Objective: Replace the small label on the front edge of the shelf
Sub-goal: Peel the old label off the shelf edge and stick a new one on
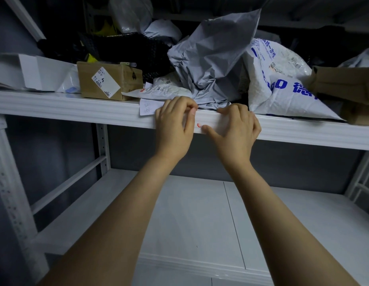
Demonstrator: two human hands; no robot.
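shelf (76, 106) white | box (109, 81) brown | mailer (212, 58) grey | bag (282, 93) white, blue lettering | label (198, 122) white, red mark

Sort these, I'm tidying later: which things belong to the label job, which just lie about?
Job: small white label with red mark; white metal shelf's front edge; left hand; right hand; handwritten white paper slip, likely.
Lying about: brown cardboard box; crumpled grey plastic mailer; white blue-printed bag.

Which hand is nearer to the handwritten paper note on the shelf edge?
Left. The left hand lies just right of the paper note; the right hand is farther right, beyond it.
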